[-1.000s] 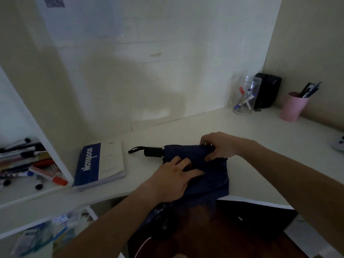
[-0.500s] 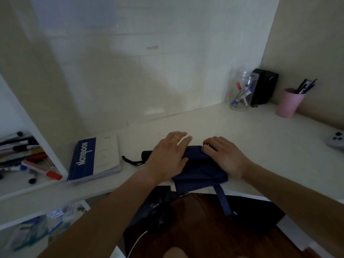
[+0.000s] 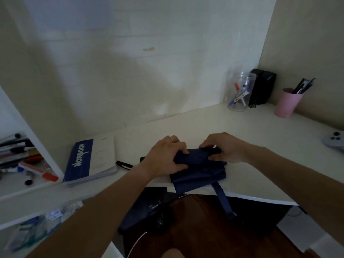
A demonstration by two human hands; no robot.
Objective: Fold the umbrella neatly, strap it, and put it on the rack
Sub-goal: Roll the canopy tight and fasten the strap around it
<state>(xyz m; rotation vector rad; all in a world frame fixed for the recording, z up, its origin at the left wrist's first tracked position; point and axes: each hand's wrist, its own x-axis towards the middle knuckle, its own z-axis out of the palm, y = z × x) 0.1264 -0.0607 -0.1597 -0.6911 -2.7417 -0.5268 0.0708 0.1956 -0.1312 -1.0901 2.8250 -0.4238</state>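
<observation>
Umbrella [image 3: 199, 168]: one, navy, collapsed, lying on the white bench [image 3: 260, 138] at its near edge, canopy fabric bunched in loose folds. One closure strap [image 3: 224, 202] hangs off the bench edge, unfastened. One black wrist loop [image 3: 123, 164] trails from the handle end toward the left; the handle itself is mostly hidden under the left hand.

Left to right:
- Shelf compartment [image 3: 24, 187], far left: a pile of markers and pens [image 3: 20, 155], too jumbled to count; one with a red cap [image 3: 49, 176] lies nearest the front.
- Notebook [image 3: 91, 161]: one, blue and white cover, flat on the bench, just beside the wrist loop, not touching the umbrella fabric.
- Left hand [image 3: 165, 159]: one ring [image 3: 172, 139] visible. Fingers curled down over the left end of the fabric, thumb tucked against it; closed on the umbrella.
- Right hand [image 3: 225, 148]: fingers bent, pinching the top fold of fabric at the right end; also closed on the umbrella. The two hands are near each other, not touching.
- Clear jar [image 3: 240, 92]: one, at the back corner, holding a few markers; exact count cannot be told.
- Black box-like object [image 3: 262, 88]: one, touching or just behind the jar.
- Pink cup [image 3: 286, 103]: one, with dark pens in it, number unclear.
- Grey controller [image 3: 334, 140]: one, at the right frame edge, partly cut off.
</observation>
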